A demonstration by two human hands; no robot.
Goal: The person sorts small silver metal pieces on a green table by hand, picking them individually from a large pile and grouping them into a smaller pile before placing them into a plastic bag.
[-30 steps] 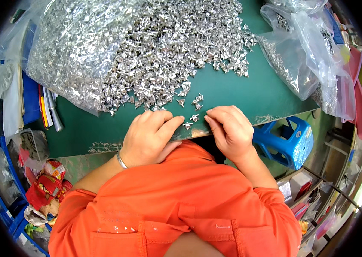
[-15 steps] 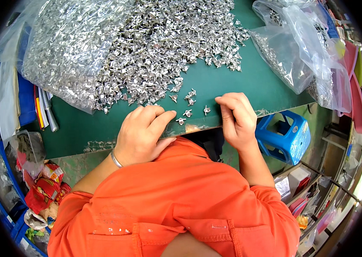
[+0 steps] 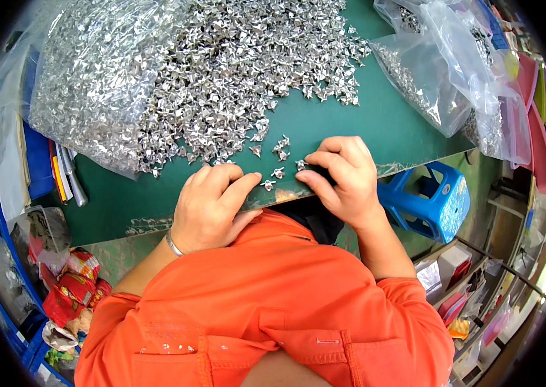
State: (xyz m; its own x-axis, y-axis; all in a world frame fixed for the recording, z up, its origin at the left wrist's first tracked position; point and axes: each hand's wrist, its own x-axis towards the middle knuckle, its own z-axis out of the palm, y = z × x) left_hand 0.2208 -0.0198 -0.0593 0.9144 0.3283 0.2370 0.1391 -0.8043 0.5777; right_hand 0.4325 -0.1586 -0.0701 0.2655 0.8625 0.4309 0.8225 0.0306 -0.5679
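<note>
"Silver-coloured small pronged metal parts [image 3: 277, 173]: location?"

"Main lot in a broad, jagged, glinting heap [image 3: 241, 84] on the smooth green desk [image 3: 324, 119]; a few strays lie between the heap and the near edge."

"Hands?"

"Right hand [image 3: 345, 177]: thumb and forefinger at either side of one stray; whether it is pinched, cannot tell. Left hand [image 3: 215, 200], silver-coloured band [image 3: 173, 244] at the wrist: loosely curled, thumb and forefinger parted, nothing visible between them; forefinger tip just beside the nearest stray."

"Edges and room?"

"Near edge scuffed, green surface worn pale in patches, a brown chip between the hands. Bare surface: a wide stretch right of the heap, a narrower strip left of the left hand."

"Surroundings, obstructions?"

"Left: wrinkled clear plastic bag [image 3: 92, 97], parts showing through, bounding that side; slim pens [image 3: 75, 180] in red, yellow and silver near it. Right: limp clear plastic bags [image 3: 454, 55] with more parts, crowding the desk's right end. Past the near edge, right: blue plastic stool [image 3: 457, 203], with openings in its sides. Lower left: crumpled glossy red wrappers [image 3: 66, 300]."
</note>
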